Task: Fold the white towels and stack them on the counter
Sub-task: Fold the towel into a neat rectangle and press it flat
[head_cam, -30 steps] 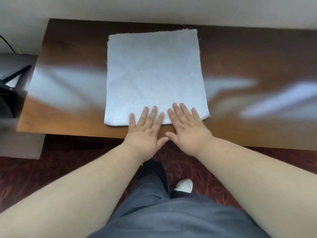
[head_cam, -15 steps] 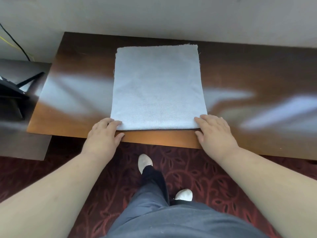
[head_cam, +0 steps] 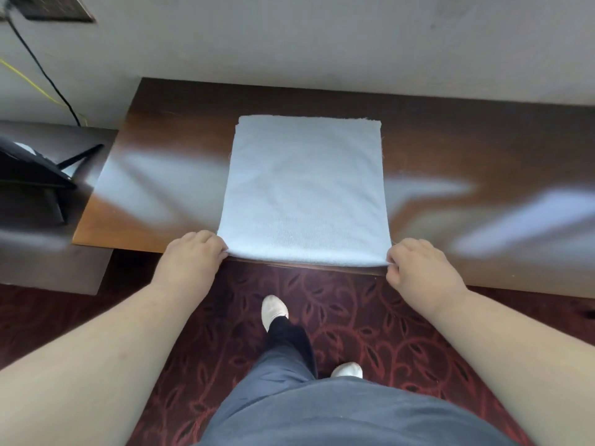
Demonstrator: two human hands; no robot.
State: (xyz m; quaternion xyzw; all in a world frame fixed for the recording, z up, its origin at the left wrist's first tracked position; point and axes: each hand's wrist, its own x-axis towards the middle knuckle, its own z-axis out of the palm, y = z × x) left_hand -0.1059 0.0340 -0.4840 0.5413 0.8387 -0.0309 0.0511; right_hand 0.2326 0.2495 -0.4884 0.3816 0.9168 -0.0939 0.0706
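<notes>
Since half a second ago, both hands closed from resting at the near corners into pinches, with the near edge of the towel [head_cam: 306, 191] lifted slightly at the counter's front lip. Towel: white, flat, roughly square, lying on the brown counter [head_cam: 483, 146], far edge close to the wall [head_cam: 322, 43], near edge overhanging or level with the counter front, hard to tell which. Around it: glossy wood with pale window glare to either side, nothing on the surface blocking the fold. To the left, a lower dark shelf [head_cam: 48, 262] carrying a black stand [head_cam: 29, 172], well apart from the towel; black and yellow cables [head_cam: 42, 75] running down the wall above it. Below, red patterned carpet [head_cam: 354, 310], grey trousers and two white shoes [head_cam: 273, 310]. Left hand [head_cam: 190, 259] knuckles up, fingers curled shut on the near left corner. Right hand [head_cam: 418, 268] likewise knuckles up, thumb and fingertips pinched on the near right corner. Both forearms bare, reaching forward from the lower corners, wrists about level with the counter front.
</notes>
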